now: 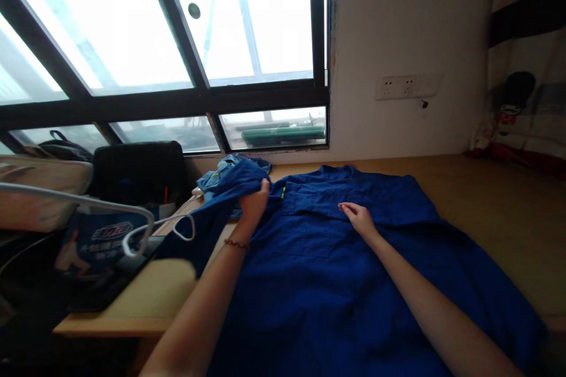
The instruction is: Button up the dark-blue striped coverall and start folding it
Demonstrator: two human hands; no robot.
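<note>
A dark blue work shirt (305,283) lies spread over the wooden table, its collar toward the wall, with a chest pocket and a small yellow-green strip (283,192). My left hand (255,203) is closed on the shirt's sleeve (241,179) and holds it raised at the left. Over the chest of the shirt, my right hand (359,218) has its fingertips pinched together. Whether anything is between them I cannot make out. Behind the raised sleeve sits a heap of lighter blue clothing (212,179), partly hidden.
The wooden table (477,206) runs along the wall below a window (260,23). At the left are a white curved tube (88,194), a black chair back (139,171), bags and a wooden board (150,294). Wall sockets (398,87) and a curtain (526,70) are at the right.
</note>
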